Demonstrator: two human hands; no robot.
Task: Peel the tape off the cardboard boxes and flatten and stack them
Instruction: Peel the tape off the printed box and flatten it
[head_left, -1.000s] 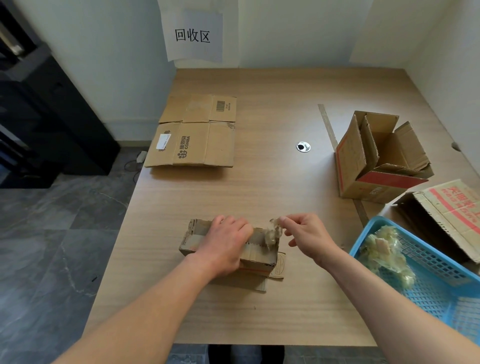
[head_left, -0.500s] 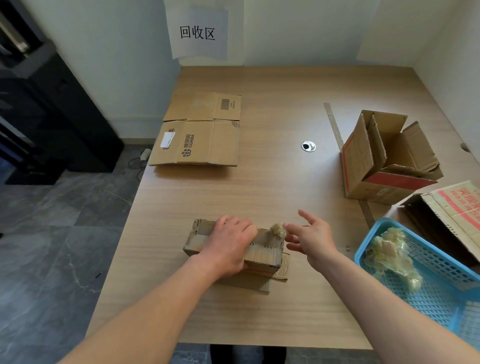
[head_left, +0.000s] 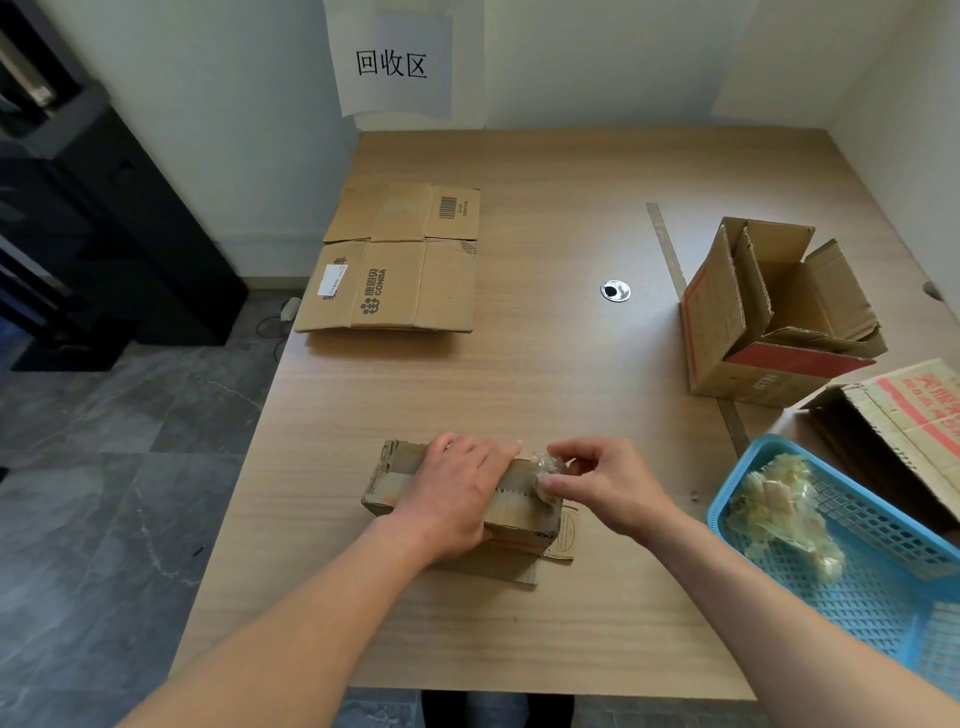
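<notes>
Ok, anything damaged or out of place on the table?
Only wear: the small box under the left hand has a ragged left end, and the red-lettered box at the right has frayed edges. Nothing spilled.

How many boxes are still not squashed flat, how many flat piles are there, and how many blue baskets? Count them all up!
Boxes not flat yet: 3 (small box, open box, red-printed box)
Flat cardboard pile: 1
Blue basket: 1
Total: 5
</notes>
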